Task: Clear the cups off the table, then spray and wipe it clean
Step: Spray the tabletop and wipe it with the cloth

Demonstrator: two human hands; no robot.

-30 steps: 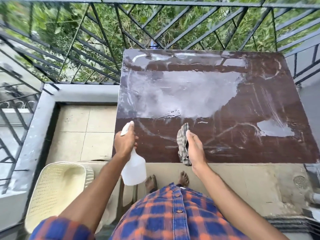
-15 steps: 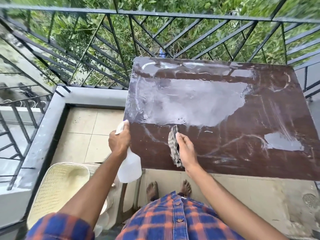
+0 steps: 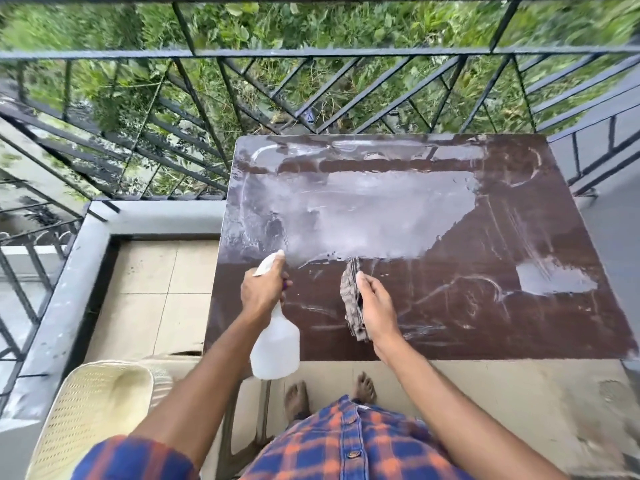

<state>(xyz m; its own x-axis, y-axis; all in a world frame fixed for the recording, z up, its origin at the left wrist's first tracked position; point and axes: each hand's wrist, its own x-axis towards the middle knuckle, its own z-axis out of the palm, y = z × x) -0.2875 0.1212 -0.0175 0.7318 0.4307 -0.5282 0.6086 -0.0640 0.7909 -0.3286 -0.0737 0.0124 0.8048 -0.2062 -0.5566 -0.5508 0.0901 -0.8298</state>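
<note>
A dark brown table fills the middle of the view, wet and streaked, with a pale sheen over its far half. No cups stand on it. My left hand grips a white translucent spray bottle by its neck, over the table's near left corner, nozzle aimed at the tabletop. My right hand holds a folded grey checked cloth on edge against the tabletop near the front edge, just right of the bottle.
A cream perforated plastic chair stands at lower left beside the table. A black metal railing runs behind and around the table, with greenery beyond. A grey parapet borders the tiled floor at left. My bare feet show under the table's front edge.
The view has tilted so the table sits lower in frame. Both hands have moved forward over the tabletop, the bottle from beside the left edge to above the corner. Cloth still held.
</note>
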